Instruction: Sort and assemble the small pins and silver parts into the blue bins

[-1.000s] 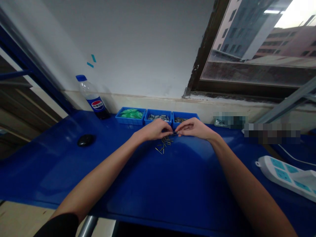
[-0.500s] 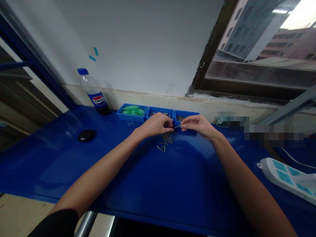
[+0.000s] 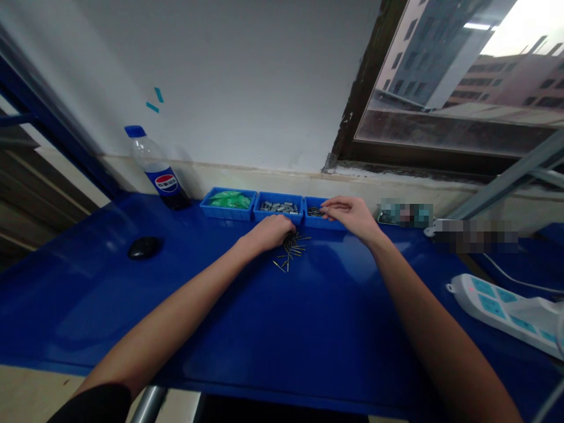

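Observation:
Several thin metal pins (image 3: 288,252) lie scattered on the blue table (image 3: 264,323). Over the back end of this pile is my left hand (image 3: 271,232), its fingers curled down; whatever they grip is hidden. My right hand (image 3: 348,214) is at the right blue bin (image 3: 324,222), thumb and fingertips pinched over more pins, and what is between them is too small to make out. Grey metal pieces (image 3: 278,207) fill the middle blue bin (image 3: 259,216). The left blue bin (image 3: 224,214) holds green plastic packets (image 3: 230,200).
A cola bottle (image 3: 163,176) stands at the back left, with a black mouse (image 3: 143,248) in front of it. On the right lies a white power strip (image 3: 506,308). The wall (image 3: 247,88) and window frame (image 3: 392,154) rise behind the table.
My right hand has moved from beside my left hand, where it pinched a thin pin, to the right bin. My left hand has lowered onto the pile, uncovering the middle bin.

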`<state>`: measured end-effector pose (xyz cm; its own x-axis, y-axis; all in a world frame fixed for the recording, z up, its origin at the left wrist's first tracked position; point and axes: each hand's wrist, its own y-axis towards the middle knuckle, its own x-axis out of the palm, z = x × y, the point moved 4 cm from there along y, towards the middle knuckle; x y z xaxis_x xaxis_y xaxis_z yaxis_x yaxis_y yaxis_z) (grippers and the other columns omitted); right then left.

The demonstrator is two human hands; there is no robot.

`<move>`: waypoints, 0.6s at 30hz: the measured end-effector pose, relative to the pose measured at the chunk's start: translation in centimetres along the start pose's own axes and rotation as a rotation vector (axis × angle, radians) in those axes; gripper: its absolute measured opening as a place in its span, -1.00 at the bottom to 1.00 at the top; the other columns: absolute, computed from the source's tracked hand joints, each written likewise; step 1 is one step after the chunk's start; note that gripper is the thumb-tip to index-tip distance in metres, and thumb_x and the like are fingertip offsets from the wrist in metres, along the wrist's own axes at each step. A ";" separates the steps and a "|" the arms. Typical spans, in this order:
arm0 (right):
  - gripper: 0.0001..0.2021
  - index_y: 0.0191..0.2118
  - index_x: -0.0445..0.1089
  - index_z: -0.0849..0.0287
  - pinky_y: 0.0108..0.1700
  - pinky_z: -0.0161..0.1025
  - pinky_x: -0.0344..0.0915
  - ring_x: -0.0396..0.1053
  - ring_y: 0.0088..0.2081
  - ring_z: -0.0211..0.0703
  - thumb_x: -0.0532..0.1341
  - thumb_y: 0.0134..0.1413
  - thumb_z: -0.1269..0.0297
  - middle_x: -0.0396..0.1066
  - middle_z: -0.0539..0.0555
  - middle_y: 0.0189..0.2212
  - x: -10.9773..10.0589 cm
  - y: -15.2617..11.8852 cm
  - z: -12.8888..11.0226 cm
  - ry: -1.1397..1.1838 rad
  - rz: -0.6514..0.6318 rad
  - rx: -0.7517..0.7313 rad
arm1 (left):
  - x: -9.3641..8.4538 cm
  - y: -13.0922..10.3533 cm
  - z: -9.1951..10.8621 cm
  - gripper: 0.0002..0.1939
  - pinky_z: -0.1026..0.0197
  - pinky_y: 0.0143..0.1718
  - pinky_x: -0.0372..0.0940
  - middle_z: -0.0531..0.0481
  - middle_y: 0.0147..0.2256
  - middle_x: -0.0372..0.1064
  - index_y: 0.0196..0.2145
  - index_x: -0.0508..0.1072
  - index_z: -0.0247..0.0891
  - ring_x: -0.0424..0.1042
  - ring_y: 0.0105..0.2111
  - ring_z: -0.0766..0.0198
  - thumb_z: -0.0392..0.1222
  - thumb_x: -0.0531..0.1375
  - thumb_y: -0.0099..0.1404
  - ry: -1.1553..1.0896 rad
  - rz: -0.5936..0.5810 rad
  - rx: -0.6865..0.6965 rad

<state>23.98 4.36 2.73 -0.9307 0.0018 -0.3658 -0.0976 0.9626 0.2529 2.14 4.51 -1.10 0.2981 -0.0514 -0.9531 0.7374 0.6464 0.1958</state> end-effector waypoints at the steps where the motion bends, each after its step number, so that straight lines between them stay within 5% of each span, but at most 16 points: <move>1: -0.75 -0.27 0.60 0.20 -0.27 -0.13 0.52 0.59 -0.34 -0.02 0.41 0.00 0.12 0.61 0.16 -0.39 0.2 0.0 -0.1 -0.008 -0.021 -0.002 | 0.0 0.0 0.0 -0.69 0.12 -0.09 0.41 -0.17 -0.20 0.60 -0.19 0.65 -0.27 0.57 -0.19 0.12 -0.49 0.17 0.24 0.015 -0.011 0.006; 10: -0.79 -0.25 0.59 0.16 -0.22 -0.10 0.51 0.59 -0.31 -0.02 0.37 0.03 0.16 0.60 0.14 -0.40 1.0 -0.2 0.3 -0.010 -0.145 0.006 | -0.5 0.3 -0.3 -0.65 0.16 -0.18 0.40 -0.14 -0.24 0.58 -0.11 0.60 -0.33 0.54 -0.26 0.17 -0.50 0.17 0.18 -0.079 0.119 0.049; 18: -0.74 -0.17 0.61 0.15 -0.21 -0.13 0.51 0.56 -0.37 -0.11 0.40 0.00 0.18 0.60 0.09 -0.44 2.1 -0.9 0.0 0.028 -0.338 0.061 | -2.6 0.4 1.2 -0.73 0.23 -0.22 0.46 -0.08 -0.25 0.58 -0.11 0.57 -0.32 0.54 -0.33 0.31 -0.35 0.26 0.21 -0.509 0.337 0.014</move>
<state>22.11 3.47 1.68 -0.8590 -0.3264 -0.3945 -0.3814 0.9219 0.0677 2.39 4.06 1.75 0.7662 -0.2056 -0.6089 0.5592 0.6803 0.4739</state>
